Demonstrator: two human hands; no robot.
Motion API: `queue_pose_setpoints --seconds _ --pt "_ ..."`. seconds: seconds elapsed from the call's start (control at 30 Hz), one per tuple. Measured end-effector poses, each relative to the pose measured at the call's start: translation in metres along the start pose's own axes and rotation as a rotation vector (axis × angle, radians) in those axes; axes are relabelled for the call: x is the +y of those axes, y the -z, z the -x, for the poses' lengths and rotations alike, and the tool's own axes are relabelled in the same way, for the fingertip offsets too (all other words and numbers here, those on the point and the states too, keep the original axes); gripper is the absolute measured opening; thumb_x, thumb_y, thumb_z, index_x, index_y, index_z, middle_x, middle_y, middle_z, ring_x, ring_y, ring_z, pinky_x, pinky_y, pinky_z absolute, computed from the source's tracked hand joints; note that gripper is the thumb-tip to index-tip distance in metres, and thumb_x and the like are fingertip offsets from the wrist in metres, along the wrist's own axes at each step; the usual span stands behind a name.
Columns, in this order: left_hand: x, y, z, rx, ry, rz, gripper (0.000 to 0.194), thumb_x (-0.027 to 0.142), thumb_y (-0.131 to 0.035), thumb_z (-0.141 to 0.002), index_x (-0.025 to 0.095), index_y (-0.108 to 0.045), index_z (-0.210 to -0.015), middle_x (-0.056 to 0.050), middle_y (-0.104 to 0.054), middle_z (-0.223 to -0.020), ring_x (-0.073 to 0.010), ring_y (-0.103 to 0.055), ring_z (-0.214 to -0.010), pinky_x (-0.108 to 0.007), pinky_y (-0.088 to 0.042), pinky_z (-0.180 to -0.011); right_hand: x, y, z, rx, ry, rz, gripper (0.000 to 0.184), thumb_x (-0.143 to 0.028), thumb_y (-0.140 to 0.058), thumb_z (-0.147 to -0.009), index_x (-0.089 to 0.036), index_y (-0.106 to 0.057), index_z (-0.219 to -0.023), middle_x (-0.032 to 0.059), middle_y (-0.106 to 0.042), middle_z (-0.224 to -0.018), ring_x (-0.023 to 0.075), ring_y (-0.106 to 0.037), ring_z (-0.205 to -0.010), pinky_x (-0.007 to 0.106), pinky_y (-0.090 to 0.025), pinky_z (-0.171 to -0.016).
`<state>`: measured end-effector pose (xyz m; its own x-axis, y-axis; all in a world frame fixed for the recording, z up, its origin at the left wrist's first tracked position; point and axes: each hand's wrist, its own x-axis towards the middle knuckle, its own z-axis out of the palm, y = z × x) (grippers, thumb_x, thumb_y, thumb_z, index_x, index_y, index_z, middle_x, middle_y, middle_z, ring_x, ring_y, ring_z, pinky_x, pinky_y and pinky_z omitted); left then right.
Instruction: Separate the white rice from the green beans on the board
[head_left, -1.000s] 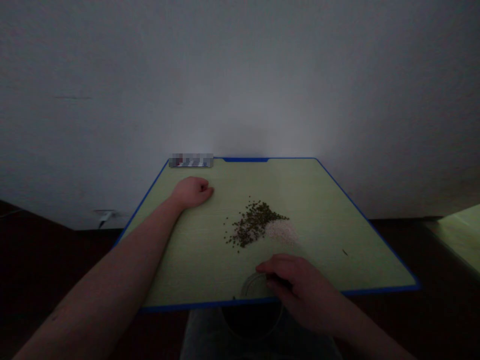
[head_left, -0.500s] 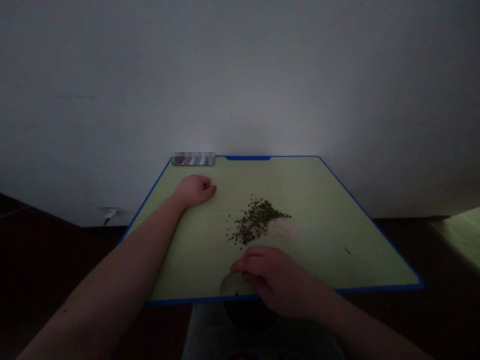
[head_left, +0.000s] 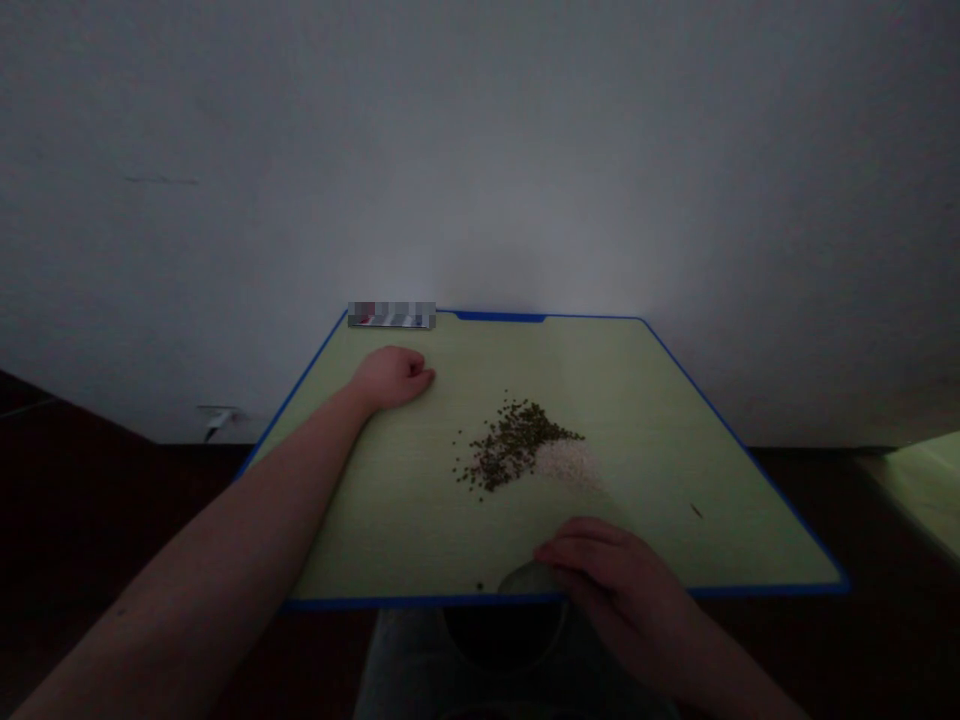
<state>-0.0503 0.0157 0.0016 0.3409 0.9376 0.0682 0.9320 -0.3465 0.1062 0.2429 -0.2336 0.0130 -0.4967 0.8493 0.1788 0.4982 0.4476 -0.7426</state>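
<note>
Through the head camera I see a pale table (head_left: 360, 540) with blue edges. Near its middle lies a scatter of dark green grains (head_left: 517, 437), touching a mound of pale grains (head_left: 568, 465) on the right. The left hand (head_left: 394, 377) rests farther left, curled into a loose fist. The right hand (head_left: 607, 565) pinches a dim, rounded piece (head_left: 523, 578) at the near edge; below that edge shows a dark round container (head_left: 504, 637).
</note>
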Motion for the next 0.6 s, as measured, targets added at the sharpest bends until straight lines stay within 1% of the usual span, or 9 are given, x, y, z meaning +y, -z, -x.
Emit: queue_pose_setpoints --seconds 0.1,0.17,0.23,0.27,0.33,0.4,0.47,0.6 --pt "-0.001 -0.001 0.000 0.004 0.002 0.002 0.038 0.051 -0.045 -0.084 0.021 -0.058 -0.064 -0.005 -0.058 -0.061 -0.0193 -0.050 -0.061 -0.033 -0.030 -0.056 0.003 -0.007 0.001 0.121 0.064 0.092 0.031 -0.010 -0.045 -0.097 -0.023 -0.065 -0.118 0.0067 -0.070 -0.099 0.0169 -0.067 -0.087 0.028 -0.055 -0.075" --pt "-0.001 -0.002 0.000 0.006 -0.004 0.004 0.038 0.051 -0.045 -0.084 0.022 -0.058 -0.064 -0.005 -0.058 -0.061 -0.0196 -0.050 -0.061 -0.034 -0.030 -0.057 0.001 -0.016 -0.003 0.176 0.133 0.238 0.032 -0.009 -0.045 -0.097 -0.019 -0.064 -0.119 0.0082 -0.070 -0.093 0.0187 -0.066 -0.081 0.030 -0.054 -0.069" --pt "-0.001 -0.001 0.000 -0.002 -0.005 0.006 0.039 0.051 -0.044 -0.084 0.022 -0.058 -0.064 -0.005 -0.058 -0.060 -0.0195 -0.050 -0.060 -0.034 -0.030 -0.056 -0.004 -0.027 -0.008 0.185 0.239 0.442 0.032 -0.007 -0.044 -0.096 -0.015 -0.064 -0.120 0.0085 -0.070 -0.085 0.0211 -0.064 -0.073 0.033 -0.052 -0.063" --pt "-0.001 -0.001 0.000 -0.004 -0.006 0.005 0.038 0.051 -0.044 -0.084 0.022 -0.058 -0.064 -0.005 -0.057 -0.060 -0.0194 -0.050 -0.060 -0.034 -0.029 -0.056 -0.007 -0.032 -0.011 0.178 0.299 0.527 0.031 -0.007 -0.046 -0.095 -0.013 -0.065 -0.119 0.0083 -0.070 -0.082 0.0218 -0.063 -0.071 0.034 -0.052 -0.062" --pt "-0.001 0.000 0.001 -0.004 -0.008 0.001 0.038 0.051 -0.044 -0.084 0.022 -0.056 -0.063 -0.004 -0.056 -0.060 -0.0189 -0.049 -0.059 -0.033 -0.029 -0.056 -0.013 -0.040 -0.013 0.143 0.360 0.639 0.029 -0.007 -0.049 -0.093 -0.010 -0.065 -0.117 0.0087 -0.071 -0.081 0.0228 -0.063 -0.070 0.036 -0.051 -0.062" --pt "0.000 0.000 0.001 -0.001 -0.013 0.002 0.038 0.051 -0.043 -0.084 0.022 -0.054 -0.062 -0.004 -0.056 -0.059 -0.0184 -0.048 -0.059 -0.033 -0.028 -0.056 -0.015 -0.044 -0.013 0.139 0.368 0.704 0.029 -0.006 -0.050 -0.090 -0.009 -0.066 -0.115 0.0092 -0.071 -0.081 0.0228 -0.063 -0.069 0.036 -0.051 -0.061" --pt "0.000 0.000 0.001 0.002 -0.014 0.009 0.038 0.051 -0.043 -0.084 0.022 -0.053 -0.062 -0.004 -0.056 -0.059 -0.0180 -0.048 -0.059 -0.033 -0.028 -0.056 -0.012 -0.042 -0.011 0.168 0.339 0.770 0.033 -0.004 -0.049 -0.087 -0.009 -0.066 -0.114 0.0096 -0.071 -0.079 0.0225 -0.062 -0.068 0.035 -0.050 -0.060" --pt "-0.001 -0.002 0.000 0.004 -0.008 0.014 0.038 0.051 -0.044 -0.084 0.022 -0.052 -0.061 -0.004 -0.056 -0.060 -0.0181 -0.048 -0.059 -0.033 -0.028 -0.056 0.006 -0.028 -0.001 0.243 0.253 0.887 0.040 -0.001 -0.045 -0.083 -0.010 -0.067 -0.116 0.0109 -0.072 -0.080 0.0232 -0.063 -0.070 0.035 -0.051 -0.061"
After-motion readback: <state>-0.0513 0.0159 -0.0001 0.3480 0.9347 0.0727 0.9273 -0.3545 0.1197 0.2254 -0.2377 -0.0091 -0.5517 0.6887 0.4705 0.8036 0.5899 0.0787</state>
